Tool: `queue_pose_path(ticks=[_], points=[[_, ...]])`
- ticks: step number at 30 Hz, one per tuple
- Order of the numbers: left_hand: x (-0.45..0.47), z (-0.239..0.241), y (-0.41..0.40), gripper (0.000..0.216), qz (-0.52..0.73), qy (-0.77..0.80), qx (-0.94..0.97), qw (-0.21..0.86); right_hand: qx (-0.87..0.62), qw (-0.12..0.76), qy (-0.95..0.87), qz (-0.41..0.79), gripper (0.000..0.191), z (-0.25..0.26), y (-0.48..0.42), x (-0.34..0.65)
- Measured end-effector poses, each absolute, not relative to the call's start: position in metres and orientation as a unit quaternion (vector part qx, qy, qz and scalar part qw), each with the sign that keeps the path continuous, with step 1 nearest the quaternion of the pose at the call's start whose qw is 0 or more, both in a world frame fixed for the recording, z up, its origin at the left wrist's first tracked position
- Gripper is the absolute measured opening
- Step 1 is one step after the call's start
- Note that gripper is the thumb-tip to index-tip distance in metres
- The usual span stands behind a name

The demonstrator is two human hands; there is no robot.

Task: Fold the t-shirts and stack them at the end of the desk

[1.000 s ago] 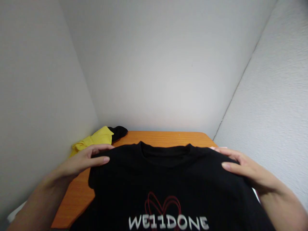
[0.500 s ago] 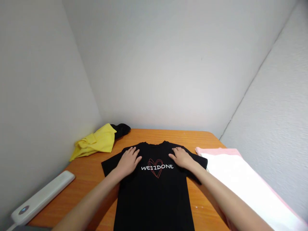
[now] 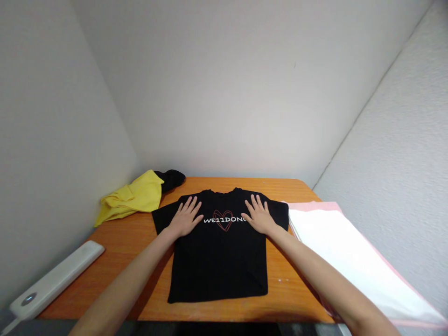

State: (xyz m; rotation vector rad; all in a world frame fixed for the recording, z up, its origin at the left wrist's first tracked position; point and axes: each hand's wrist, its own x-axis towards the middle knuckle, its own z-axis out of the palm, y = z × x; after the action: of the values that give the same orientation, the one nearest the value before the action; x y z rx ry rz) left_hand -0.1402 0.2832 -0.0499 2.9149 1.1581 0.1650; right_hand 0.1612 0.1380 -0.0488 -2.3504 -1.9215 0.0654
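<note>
A black T-shirt [image 3: 219,259] with a red heart and white lettering lies flat, front up, on an orange wooden table [image 3: 129,238]. My left hand [image 3: 185,217] rests palm down on the shirt's chest, left of the print, with its fingers spread. Right of the print, my right hand [image 3: 258,215] also lies flat on the chest, fingers spread. Neither hand holds anything.
A crumpled yellow garment [image 3: 131,199] and a small black cloth [image 3: 171,179] lie at the table's back left. White and pink fabric [image 3: 345,259] is stacked along the right side. A white elongated device [image 3: 52,282] sits at the front left edge. Walls enclose the table on three sides.
A second ago both hands held the shirt up by its shoulders close to the camera. Now it lies spread on the table, and both hands lie flat on its chest, slightly further apart.
</note>
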Motion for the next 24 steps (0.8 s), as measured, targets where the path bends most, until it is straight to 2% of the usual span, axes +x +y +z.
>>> queue_pose_path(ticks=[4, 7, 12, 18, 21, 24], points=[[-0.143, -0.038, 0.251, 0.056, 0.095, 0.334, 0.937, -0.042, -0.671, 0.100, -0.733, 0.051, 0.046, -0.013, 0.097, 0.137], [-0.151, -0.035, 0.210, 0.056, 0.083, 0.290, 0.953, 0.001, -0.575, 0.124, -0.800, 0.119, 0.035, 0.008, 0.053, 0.114], [-0.170, -0.040, 0.166, 0.059, 0.048, 0.265, 0.961, 0.061, -0.578, 0.086, -0.803, 0.115, 0.030, 0.009, 0.002, 0.106], [-0.184, -0.023, 0.168, 0.061, 0.020, 0.245, 0.964, 0.101, -0.585, 0.043, -0.790, 0.177, 0.028, 0.006, -0.024, 0.126], [-0.179, 0.011, 0.152, 0.062, 0.013, 0.203, 0.965, 0.164, -0.586, 0.071, -0.785, 0.189, 0.028, 0.024, -0.018, 0.128], [-0.180, 0.042, 0.108, 0.055, 0.054, 0.135, 0.945, 0.292, -0.594, 0.090, -0.787, 0.143, 0.026, 0.042, 0.008, 0.131]])
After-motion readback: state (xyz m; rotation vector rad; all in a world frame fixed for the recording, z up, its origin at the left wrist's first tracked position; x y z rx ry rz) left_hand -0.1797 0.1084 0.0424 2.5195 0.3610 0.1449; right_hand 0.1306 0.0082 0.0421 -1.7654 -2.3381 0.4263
